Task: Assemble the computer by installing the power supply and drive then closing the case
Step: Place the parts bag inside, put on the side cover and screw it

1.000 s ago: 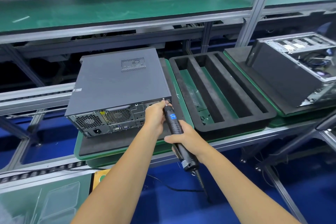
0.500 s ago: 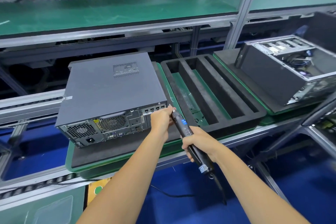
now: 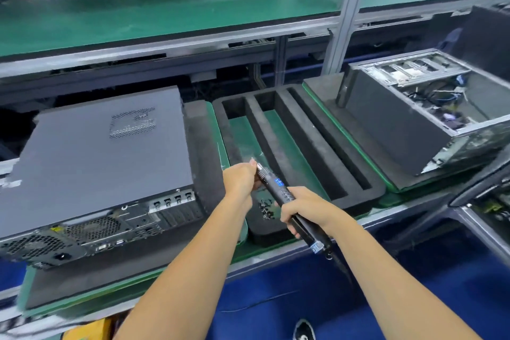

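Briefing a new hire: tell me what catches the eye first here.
An electric screwdriver at centre, gripped by the right hand with the left hand pinching near its tip. Left of it lies a closed computer case; at far right sits an open computer chassis.

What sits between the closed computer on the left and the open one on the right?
In the head view, a black foam tray with long slots lies between the closed computer and the open computer.

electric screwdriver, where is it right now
In the head view the electric screwdriver sits centre frame, gripped by the right hand, over the black foam tray.
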`<state>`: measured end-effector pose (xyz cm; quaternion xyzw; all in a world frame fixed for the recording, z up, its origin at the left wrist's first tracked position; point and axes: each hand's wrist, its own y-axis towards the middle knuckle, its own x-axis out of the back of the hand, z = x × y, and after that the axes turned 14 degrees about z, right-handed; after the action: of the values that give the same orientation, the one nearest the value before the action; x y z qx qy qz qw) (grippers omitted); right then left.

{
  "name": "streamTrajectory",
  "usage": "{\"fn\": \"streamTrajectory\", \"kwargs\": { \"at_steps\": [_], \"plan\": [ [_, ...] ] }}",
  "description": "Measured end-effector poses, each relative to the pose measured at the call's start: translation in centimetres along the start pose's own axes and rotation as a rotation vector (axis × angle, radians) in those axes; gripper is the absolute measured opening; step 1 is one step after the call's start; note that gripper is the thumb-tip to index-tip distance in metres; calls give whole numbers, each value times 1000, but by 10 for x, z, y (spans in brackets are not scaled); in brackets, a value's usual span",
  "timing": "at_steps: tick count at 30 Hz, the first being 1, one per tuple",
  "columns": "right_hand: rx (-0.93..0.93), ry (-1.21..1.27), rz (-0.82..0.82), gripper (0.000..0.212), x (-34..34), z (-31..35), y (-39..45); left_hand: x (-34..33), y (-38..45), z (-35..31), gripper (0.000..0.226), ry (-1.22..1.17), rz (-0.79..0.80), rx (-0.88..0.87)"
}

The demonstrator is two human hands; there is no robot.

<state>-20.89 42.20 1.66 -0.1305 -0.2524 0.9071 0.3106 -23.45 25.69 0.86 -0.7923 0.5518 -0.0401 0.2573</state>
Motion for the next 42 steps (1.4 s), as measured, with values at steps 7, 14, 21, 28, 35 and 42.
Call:
{"fn": "streamTrajectory", "kwargs": {
  "at_steps": [7, 14, 21, 28, 35, 42],
  "plan": [
    [9, 14, 72, 24, 72, 2, 28, -40, 58, 0, 25, 22, -264, -19],
    [43, 16, 186, 28, 80, 22, 40, -39, 77, -38, 14, -105, -116, -125],
    [80, 5, 174, 32, 64, 38, 45, -31, 65, -51, 6, -239, 1, -140],
    [128, -7, 166, 33, 47, 51, 44, -18, 50, -60, 7, -321, 73, -179],
    [152, -37, 157, 32, 7, 73, 44, 10, 22, -86, 8, -341, -19, -234],
    [243, -84, 205, 29, -83, 102, 51, 74, -31, -121, 20, -466, -115, -359]
  ]
}}
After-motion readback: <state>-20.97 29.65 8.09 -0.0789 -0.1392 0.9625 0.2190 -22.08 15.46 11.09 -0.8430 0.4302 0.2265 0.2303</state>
